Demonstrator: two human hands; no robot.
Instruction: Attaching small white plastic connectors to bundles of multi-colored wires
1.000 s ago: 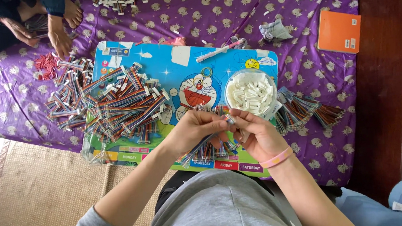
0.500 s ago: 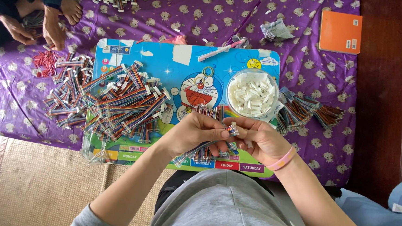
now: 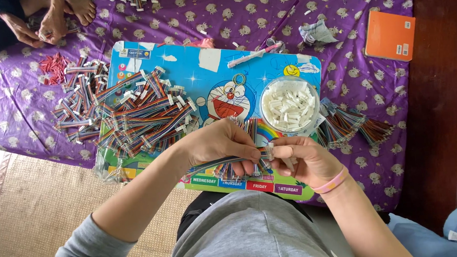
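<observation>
Ribbon cable pinched in left hand, white connector pinched in right hand, seemingly mid-mating; next likely needs aligned push.

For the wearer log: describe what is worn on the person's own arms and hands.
The left hand is bare, with a grey long sleeve pushed up near the elbow. The right hand is bare too, with a pink band around the wrist. No gloves or rings show.
</observation>
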